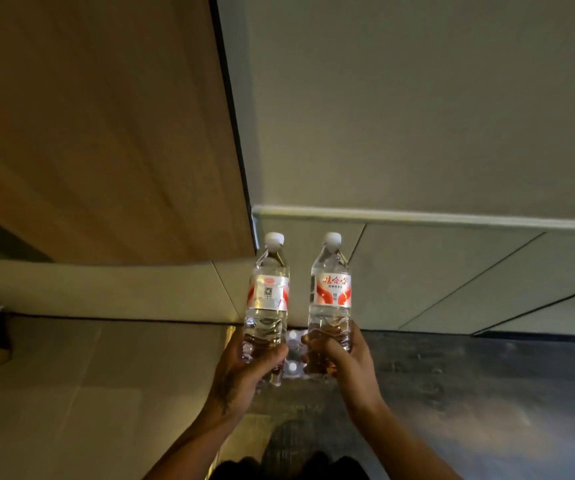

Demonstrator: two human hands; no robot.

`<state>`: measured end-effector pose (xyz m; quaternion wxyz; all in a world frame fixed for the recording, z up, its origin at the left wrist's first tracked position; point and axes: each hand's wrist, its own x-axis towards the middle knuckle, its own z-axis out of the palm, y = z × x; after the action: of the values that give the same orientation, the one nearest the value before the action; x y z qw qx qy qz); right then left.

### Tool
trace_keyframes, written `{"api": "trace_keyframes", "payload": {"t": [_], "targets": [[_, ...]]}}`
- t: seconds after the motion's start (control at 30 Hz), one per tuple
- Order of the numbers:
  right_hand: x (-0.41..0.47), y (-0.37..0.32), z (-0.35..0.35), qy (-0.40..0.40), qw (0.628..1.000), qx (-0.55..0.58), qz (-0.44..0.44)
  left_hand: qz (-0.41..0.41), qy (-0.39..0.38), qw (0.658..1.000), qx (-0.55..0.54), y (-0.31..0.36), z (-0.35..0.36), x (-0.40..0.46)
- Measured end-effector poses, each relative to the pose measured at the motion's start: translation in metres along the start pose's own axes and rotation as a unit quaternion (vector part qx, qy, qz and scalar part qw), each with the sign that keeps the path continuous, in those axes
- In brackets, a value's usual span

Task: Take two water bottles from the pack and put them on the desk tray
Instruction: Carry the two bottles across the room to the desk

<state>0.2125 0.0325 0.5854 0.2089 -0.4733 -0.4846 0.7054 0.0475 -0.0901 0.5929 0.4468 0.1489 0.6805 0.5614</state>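
Two clear water bottles with white caps and red-and-white labels stand upright in my hands, side by side. My left hand [244, 368] grips the lower body of the left bottle [268, 292]. My right hand [339, 358] grips the lower body of the right bottle [332, 289]. Between and below my hands, on the floor, lies the pack of bottles [293, 355], of which only a few white caps show. No desk tray is in view.
A wooden panel [106, 133] rises at the left beside a pale wall [417, 98] with a white baseboard [417, 216]. Light floor tiles lie at the left and back, a dark carpet [469, 393] at the right. My dark clothing shows at the bottom edge.
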Motion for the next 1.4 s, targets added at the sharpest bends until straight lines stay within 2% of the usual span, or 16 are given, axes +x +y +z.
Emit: {"api": "trace_keyframes", "payload": {"t": [0.2, 0.43, 0.6, 0.73, 0.8, 0.93, 1.03, 1.17, 1.4], "targets": [[-0.051, -0.072, -0.004, -0.001, 0.999, 0.019, -0.033, 0.008, -0.019, 1.0, 0.011, 0.079, 0.013, -0.049], [-0.078, -0.085, -0.027, 0.026, 0.997, 0.046, -0.061, 0.042, -0.049, 0.998, 0.024, 0.11, 0.041, -0.066], [-0.104, -0.082, -0.049, 0.086, 0.99, 0.07, -0.088, 0.05, -0.109, 0.992, 0.049, 0.119, 0.066, -0.072], [-0.142, -0.068, -0.064, 0.197, 0.97, 0.101, -0.101, 0.044, -0.215, 0.973, 0.065, 0.12, 0.089, -0.078], [-0.156, -0.062, -0.067, 0.22, 0.964, 0.113, -0.101, 0.038, -0.237, 0.969, 0.063, 0.119, 0.094, -0.078], [-0.204, -0.039, -0.077, 0.315, 0.933, 0.144, -0.097, 0.025, -0.338, 0.936, 0.09, 0.108, 0.12, -0.091], [-0.247, -0.011, -0.086, 0.397, 0.893, 0.185, -0.098, 0.029, -0.423, 0.896, 0.13, 0.093, 0.144, -0.114], [-0.306, 0.021, -0.088, 0.481, 0.843, 0.218, -0.1, 0.036, -0.491, 0.853, 0.17, 0.073, 0.169, -0.152], [-0.405, 0.062, -0.079, 0.597, 0.755, 0.259, -0.081, -0.023, -0.602, 0.772, 0.204, 0.028, 0.21, -0.231]]}}
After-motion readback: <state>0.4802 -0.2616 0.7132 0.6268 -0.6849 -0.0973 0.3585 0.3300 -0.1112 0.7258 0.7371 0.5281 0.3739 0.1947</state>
